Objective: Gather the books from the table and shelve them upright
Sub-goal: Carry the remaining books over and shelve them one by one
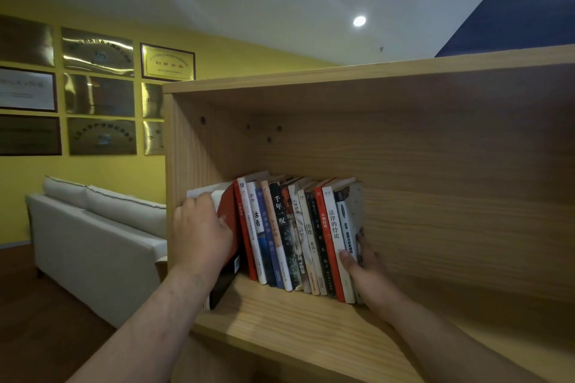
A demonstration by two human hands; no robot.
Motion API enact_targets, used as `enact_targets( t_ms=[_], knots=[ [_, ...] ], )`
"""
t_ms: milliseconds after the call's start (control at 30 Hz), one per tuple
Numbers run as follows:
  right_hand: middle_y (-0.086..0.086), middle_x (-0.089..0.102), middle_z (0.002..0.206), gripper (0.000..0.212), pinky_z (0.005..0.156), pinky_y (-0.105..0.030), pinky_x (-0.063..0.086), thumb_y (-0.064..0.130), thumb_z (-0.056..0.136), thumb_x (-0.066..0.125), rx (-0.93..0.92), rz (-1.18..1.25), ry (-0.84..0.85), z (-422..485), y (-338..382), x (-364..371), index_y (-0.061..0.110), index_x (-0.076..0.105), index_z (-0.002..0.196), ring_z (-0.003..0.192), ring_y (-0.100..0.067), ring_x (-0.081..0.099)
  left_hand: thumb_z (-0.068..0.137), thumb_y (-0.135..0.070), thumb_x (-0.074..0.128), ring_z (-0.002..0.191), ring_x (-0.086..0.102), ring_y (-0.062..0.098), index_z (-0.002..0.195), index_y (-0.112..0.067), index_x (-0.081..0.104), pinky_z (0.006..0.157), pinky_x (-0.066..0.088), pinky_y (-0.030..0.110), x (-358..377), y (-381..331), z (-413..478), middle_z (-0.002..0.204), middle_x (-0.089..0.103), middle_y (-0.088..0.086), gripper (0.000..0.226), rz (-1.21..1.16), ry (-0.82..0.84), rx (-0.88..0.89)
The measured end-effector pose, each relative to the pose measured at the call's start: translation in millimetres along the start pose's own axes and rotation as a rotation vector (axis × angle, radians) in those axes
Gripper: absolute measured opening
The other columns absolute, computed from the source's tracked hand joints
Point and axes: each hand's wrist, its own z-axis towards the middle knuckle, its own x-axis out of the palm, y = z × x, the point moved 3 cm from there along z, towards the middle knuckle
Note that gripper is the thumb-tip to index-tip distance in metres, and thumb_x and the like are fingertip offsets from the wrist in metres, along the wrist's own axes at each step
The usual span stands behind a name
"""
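A row of several books [292,233] stands upright, leaning slightly left, on the board of a light wooden shelf [280,314]. My left hand [199,236] grips the leftmost book [228,221], red and black with white page edges, which sticks out past the shelf's front edge. At the right end of the row, my right hand [367,270] presses against the last book [350,221], thumb on its spine and fingers behind its cover. The table is out of view.
The shelf's left side panel [183,146] stands right beside my left hand. The compartment reaches far to the right of the row. A white sofa [93,236] sits left of the shelf below a yellow wall hung with plaques [99,93].
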Motion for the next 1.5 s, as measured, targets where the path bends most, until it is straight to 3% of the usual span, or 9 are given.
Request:
enact_targets(
  t_ms=[233, 367, 467, 667, 967, 1100, 1300, 1400, 1500],
  knots=[
    [0.003, 0.04, 0.138, 0.067, 0.106, -0.052, 0.049, 0.064, 0.092, 0.051, 0.0, 0.064, 0.005, 5, -5, 13, 0.054, 0.023, 0.152, 0.129, -0.029, 0.051, 0.09, -0.015, 0.063, 0.094, 0.053, 0.027, 0.097, -0.013, 0.061, 0.082, 0.048, 0.042, -18, 6, -4, 0.092, 0.06, 0.005, 0.008, -0.094, -0.099, 0.08],
    [-0.001, 0.037, 0.146, 0.063, 0.105, -0.047, 0.047, 0.059, 0.097, 0.046, -0.003, 0.019, -0.013, 1, -1, 14, 0.051, 0.021, 0.155, 0.132, -0.031, 0.049, 0.087, -0.018, 0.067, 0.117, 0.043, 0.034, 0.129, -0.016, 0.055, 0.094, 0.046, 0.05, -28, 22, -31, 0.124, 0.047, 0.015, 0.044, -0.028, -0.211, 0.012],
    [-0.003, 0.038, 0.146, 0.063, 0.101, -0.04, 0.045, 0.056, 0.1, 0.043, -0.014, -0.017, -0.025, -3, 1, 14, 0.048, 0.017, 0.157, 0.133, -0.031, 0.048, 0.089, -0.025, 0.07, 0.129, 0.042, 0.033, 0.147, -0.028, 0.028, 0.095, 0.051, 0.052, -22, 43, -41, 0.14, 0.034, 0.011, 0.072, -0.292, -0.107, -0.207],
    [-0.002, 0.058, 0.131, 0.053, 0.087, -0.04, 0.059, 0.051, 0.099, 0.05, -0.043, -0.058, -0.059, -12, 13, 13, 0.042, 0.036, 0.149, 0.104, -0.019, 0.065, 0.096, -0.039, 0.059, 0.091, 0.062, 0.022, 0.106, -0.022, 0.048, 0.058, 0.049, 0.028, -13, 68, -50, 0.102, 0.058, 0.001, 0.023, -0.386, -0.006, -0.239],
    [-0.006, 0.051, 0.13, 0.064, 0.081, -0.037, 0.061, 0.058, 0.099, 0.044, 0.06, -0.065, 0.015, -14, 27, 25, 0.042, 0.018, 0.156, 0.1, -0.024, 0.065, 0.1, -0.025, 0.055, 0.081, 0.056, 0.004, 0.108, -0.019, 0.051, 0.058, 0.041, 0.024, -36, 56, -62, 0.092, 0.058, -0.008, 0.01, -0.762, -0.067, -0.244],
    [-0.004, 0.064, 0.122, 0.047, 0.09, -0.055, 0.059, 0.046, 0.097, 0.058, 0.174, 0.189, 0.088, -22, 33, 15, 0.042, 0.042, 0.141, 0.107, -0.03, 0.067, 0.1, -0.027, 0.054, 0.091, 0.065, 0.018, 0.097, -0.038, 0.054, 0.075, 0.056, 0.041, -23, 34, -66, 0.101, 0.065, -0.005, 0.011, -0.951, 0.08, -0.246],
    [-0.008, 0.07, 0.121, 0.031, 0.08, -0.03, 0.05, 0.04, 0.101, 0.056, 0.017, 0.106, -0.014, -47, 63, -21, 0.018, 0.063, 0.121, 0.099, -0.02, 0.066, 0.1, -0.027, 0.054, 0.095, 0.071, 0.031, 0.109, -0.03, 0.062, 0.078, 0.059, 0.053, 11, -3, -80, 0.108, 0.073, 0.009, 0.012, -1.136, 0.358, -0.363],
    [-0.01, 0.076, 0.109, 0.053, 0.084, -0.032, 0.053, 0.055, 0.091, 0.057, -0.069, 0.353, 0.091, -69, 73, -32, 0.009, 0.072, 0.111, 0.103, -0.027, 0.071, 0.101, -0.027, 0.052, 0.096, 0.072, 0.029, 0.119, -0.024, 0.062, 0.081, 0.059, 0.051, 22, -28, -85, 0.108, 0.074, 0.007, 0.02, -1.223, 0.478, -0.413],
    [-0.013, 0.076, 0.112, 0.034, 0.083, -0.036, 0.059, 0.016, 0.088, 0.073, -0.005, 0.543, 0.277, -93, 75, -40, 0.01, 0.064, 0.12, 0.099, -0.027, 0.072, 0.1, -0.027, 0.054, 0.098, 0.071, 0.03, 0.121, -0.023, 0.062, 0.086, 0.058, 0.053, 27, -58, -90, 0.11, 0.074, 0.007, 0.023, -1.291, 0.549, -0.409]
  ],
)
